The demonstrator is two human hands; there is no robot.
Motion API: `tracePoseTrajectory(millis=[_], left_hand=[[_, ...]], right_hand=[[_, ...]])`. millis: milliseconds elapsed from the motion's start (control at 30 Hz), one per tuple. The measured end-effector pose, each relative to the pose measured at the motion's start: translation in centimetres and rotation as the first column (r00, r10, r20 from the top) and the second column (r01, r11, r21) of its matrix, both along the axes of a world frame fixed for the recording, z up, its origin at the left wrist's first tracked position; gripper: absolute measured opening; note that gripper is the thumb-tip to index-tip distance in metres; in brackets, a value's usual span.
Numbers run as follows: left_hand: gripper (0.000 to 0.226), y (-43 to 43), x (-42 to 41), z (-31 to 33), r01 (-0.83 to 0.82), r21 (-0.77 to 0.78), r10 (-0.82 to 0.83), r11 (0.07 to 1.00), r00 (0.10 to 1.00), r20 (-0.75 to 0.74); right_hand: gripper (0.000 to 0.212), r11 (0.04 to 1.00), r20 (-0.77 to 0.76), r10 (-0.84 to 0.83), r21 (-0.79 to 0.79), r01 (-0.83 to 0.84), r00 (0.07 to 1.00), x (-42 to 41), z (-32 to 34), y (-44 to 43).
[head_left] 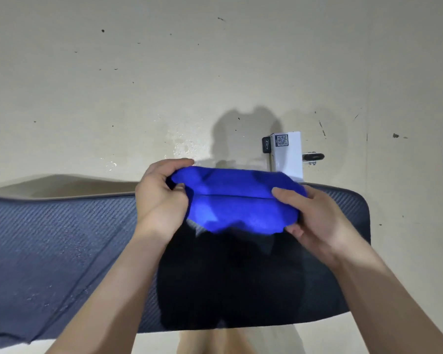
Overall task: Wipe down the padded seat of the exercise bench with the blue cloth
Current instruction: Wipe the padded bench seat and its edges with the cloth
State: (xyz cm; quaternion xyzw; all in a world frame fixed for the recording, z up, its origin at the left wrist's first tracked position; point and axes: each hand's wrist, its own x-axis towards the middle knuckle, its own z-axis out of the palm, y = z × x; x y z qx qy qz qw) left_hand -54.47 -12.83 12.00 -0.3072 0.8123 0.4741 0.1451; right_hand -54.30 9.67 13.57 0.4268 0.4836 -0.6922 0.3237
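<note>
A bright blue cloth point(237, 200), folded over on itself, hangs in the air just above the padded seat point(62, 241) of the exercise bench. My left hand point(161, 198) pinches its left end between thumb and fingers. My right hand point(315, 215) grips its right end, thumb on top. The seat is dark grey with a woven texture and runs from the left edge to a rounded end at the right. A dark shadow covers the seat under the cloth and my arms.
A white bench frame part point(288, 154) with a QR label and a black-tipped knob point(313, 157) sticks out beyond the seat's far edge. Pale, speckled floor point(164, 85) lies all around. My legs show below the seat's near edge.
</note>
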Motion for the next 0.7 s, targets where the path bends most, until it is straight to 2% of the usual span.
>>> tracePoseTrajectory(millis=[33,67,133,167,233,267,300,333,400,500,533,600,633,700], left_hand=[[0.058,-0.3,0.3,0.0,0.067,-0.063,-0.068,0.996,0.998,-0.011],[0.057,-0.6,0.6,0.0,0.145,-0.121,-0.147,0.982,0.989,-0.006],[0.05,-1.0,1.3,-0.3,0.357,-0.246,-0.357,0.901,0.933,0.046],[0.05,-1.0,1.6,-0.4,0.469,-0.303,-0.463,0.83,0.881,0.094],[0.06,-0.9,1.8,-0.3,0.651,-0.373,-0.596,0.661,0.758,0.265],[0.067,-0.7,1.6,-0.1,0.717,-0.384,-0.63,0.582,0.696,0.345],[0.073,-0.5,1.3,0.1,0.767,-0.38,-0.667,0.517,0.639,0.384],[0.08,-0.3,1.0,0.2,0.811,-0.348,-0.714,0.47,0.581,0.39],[0.091,0.2,0.0,0.1,0.886,-0.196,-0.795,0.421,0.464,0.391],[0.085,1.3,-1.9,0.1,0.935,0.021,-0.828,0.354,0.303,0.472],[0.078,1.5,-2.6,0.2,0.931,0.067,-0.826,0.36,0.284,0.487],[0.067,1.2,-3.3,0.4,0.892,0.119,-0.805,0.437,0.328,0.495],[0.06,0.7,-3.4,0.3,0.873,0.116,-0.792,0.473,0.364,0.49],[0.05,-0.3,-3.4,-0.3,0.883,0.097,-0.79,0.46,0.356,0.5]], right_hand=[[0.026,0.983,-0.031,0.054,0.18,-0.048,0.998,0.1,-0.1,0.4],[0.02,0.914,-0.029,0.166,0.38,-0.143,0.986,0.4,-0.2,0.9],[0.029,0.64,0.093,0.42,0.676,-0.367,0.903,1.2,0.1,1.9],[0.036,0.486,0.198,0.53,0.726,-0.486,0.825,1.6,0.5,2.3],[0.054,0.185,0.402,0.694,0.702,-0.688,0.597,2.3,1.4,2.7],[0.066,0.047,0.464,0.738,0.688,-0.724,0.489,2.5,1.8,2.8],[0.076,-0.055,0.475,0.773,0.711,-0.701,0.42,2.4,2.0,2.8],[0.083,-0.115,0.44,0.815,0.761,-0.639,0.377,1.9,2.2,2.5],[0.089,-0.101,0.285,0.919,0.838,-0.536,0.274,-0.1,1.9,1.4],[0.089,-0.089,0.085,0.996,0.823,-0.561,-0.032,-3.8,-0.9,-2.0],[0.091,-0.118,0.067,0.992,0.79,-0.602,-0.106,-4.6,-2.1,-3.2],[0.094,-0.205,0.08,0.975,0.682,-0.702,-0.207,-5.5,-4.1,-4.6],[0.092,-0.236,0.084,0.969,0.597,-0.767,-0.233,-5.8,-4.8,-4.7],[0.085,-0.259,0.065,0.964,0.426,-0.867,-0.256,-6.3,-5.7,-4.5]])
